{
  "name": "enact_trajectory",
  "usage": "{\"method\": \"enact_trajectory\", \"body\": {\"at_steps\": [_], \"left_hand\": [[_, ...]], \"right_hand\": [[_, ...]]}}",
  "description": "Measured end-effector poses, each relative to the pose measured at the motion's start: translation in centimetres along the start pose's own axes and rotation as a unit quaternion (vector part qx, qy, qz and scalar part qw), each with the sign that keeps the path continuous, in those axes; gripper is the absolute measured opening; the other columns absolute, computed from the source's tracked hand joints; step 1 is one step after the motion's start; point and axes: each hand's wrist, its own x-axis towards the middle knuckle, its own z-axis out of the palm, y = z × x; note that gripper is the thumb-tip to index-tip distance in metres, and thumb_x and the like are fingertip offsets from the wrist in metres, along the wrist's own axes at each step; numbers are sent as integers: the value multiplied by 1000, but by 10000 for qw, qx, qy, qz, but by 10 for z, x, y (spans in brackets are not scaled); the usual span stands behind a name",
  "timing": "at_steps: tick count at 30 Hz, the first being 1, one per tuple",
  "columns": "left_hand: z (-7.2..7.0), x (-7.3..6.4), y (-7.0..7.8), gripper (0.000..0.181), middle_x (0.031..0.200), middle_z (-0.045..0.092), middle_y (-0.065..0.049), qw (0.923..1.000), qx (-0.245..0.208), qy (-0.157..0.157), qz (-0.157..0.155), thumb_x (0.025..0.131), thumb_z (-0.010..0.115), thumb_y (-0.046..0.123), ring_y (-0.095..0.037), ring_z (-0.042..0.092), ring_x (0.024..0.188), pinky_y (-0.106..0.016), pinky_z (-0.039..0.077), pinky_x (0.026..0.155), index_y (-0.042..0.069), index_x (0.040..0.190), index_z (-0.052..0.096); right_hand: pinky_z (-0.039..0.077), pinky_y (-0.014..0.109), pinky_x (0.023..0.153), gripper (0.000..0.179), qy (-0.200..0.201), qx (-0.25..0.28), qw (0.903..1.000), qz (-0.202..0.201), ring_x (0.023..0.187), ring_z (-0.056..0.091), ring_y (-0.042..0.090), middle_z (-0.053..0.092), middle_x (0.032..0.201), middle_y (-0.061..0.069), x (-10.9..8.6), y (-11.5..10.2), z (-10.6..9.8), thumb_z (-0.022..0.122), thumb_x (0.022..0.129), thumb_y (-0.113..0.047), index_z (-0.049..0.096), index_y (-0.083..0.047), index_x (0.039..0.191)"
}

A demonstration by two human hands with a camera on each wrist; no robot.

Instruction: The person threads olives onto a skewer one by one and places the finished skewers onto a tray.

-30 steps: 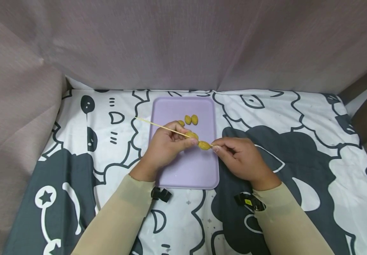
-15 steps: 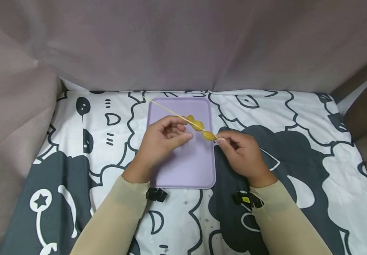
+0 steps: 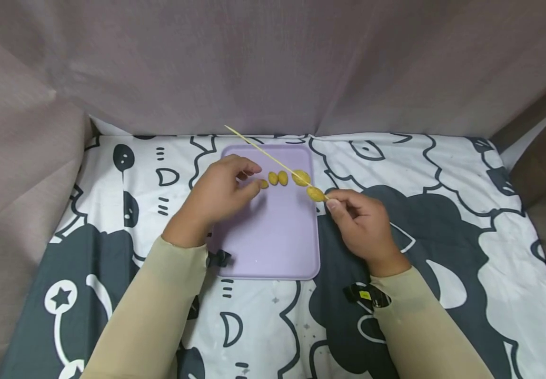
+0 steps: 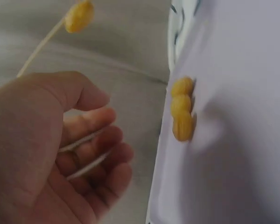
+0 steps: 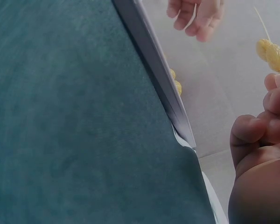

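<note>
My right hand [image 3: 333, 202] pinches the near end of a thin wooden skewer [image 3: 263, 153], which slants up and away to the left above the purple tray [image 3: 273, 247]. Two yellow pieces [image 3: 308, 185] are threaded on it just beyond my fingertips; the right wrist view shows them [image 5: 271, 54] above that hand [image 5: 270, 107]. My left hand [image 3: 252, 177] hovers over the tray's far left with loosely curled fingers and holds nothing. Its fingertips are beside three loose yellow pieces [image 3: 274, 179], which lie in a row [image 4: 182, 109] in the left wrist view, next to the hand [image 4: 109, 135].
A black-and-white cartoon-print cloth [image 3: 443, 221] covers the table. Grey curtains [image 3: 273, 63] close off the back and both sides. Black straps [image 3: 366, 296] sit at both wrists.
My left hand has let go of the skewer and moved left toward the loose pieces. My right hand has carried the skewer farther away, and it now points more steeply to the far left.
</note>
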Motion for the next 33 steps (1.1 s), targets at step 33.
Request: {"method": "enact_trajectory", "body": {"at_steps": [33], "left_hand": [[20, 28, -9, 21, 122, 84, -6, 9822, 1309, -1189, 636, 109, 73, 17, -29, 75, 120, -43, 58, 115, 9, 124, 85]], "right_hand": [[38, 21, 49, 22, -48, 132, 9999, -41, 54, 44, 4, 61, 73, -2, -1, 7, 0, 74, 98, 14, 83, -1, 112]]}}
